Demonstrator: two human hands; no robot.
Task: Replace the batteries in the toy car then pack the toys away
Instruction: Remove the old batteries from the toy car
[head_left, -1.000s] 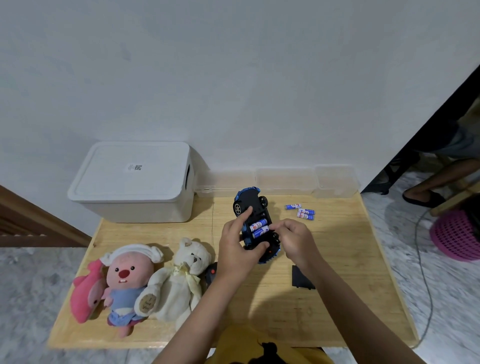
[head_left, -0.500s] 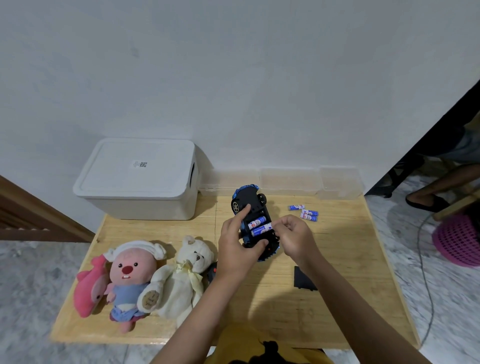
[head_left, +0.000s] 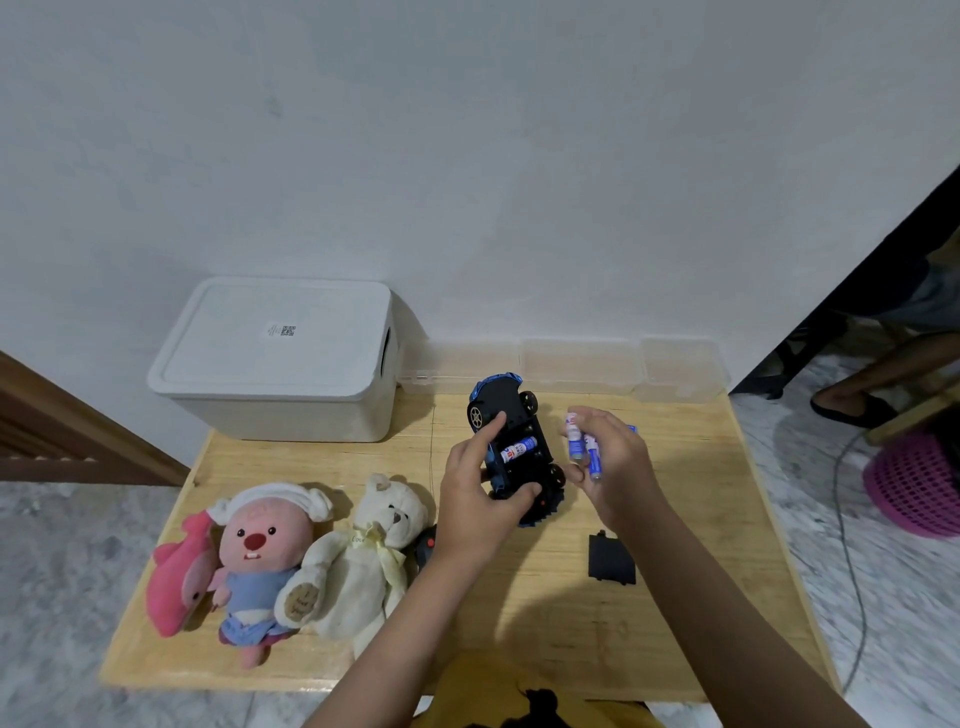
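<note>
We grip the upturned toy car (head_left: 511, 452) with our left hand (head_left: 480, 499); our right hand (head_left: 615, 467) pinches seemingly two batteries (head_left: 584, 447) just right of it, long axes pointing away.

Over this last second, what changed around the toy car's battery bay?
The right hand left the bay and moved right, toward the spare batteries, now holding two batteries. One battery remains in the upturned toy car, where two showed before. The left hand keeps its grip on the car; the battery cover and plush toys stayed put.
</note>
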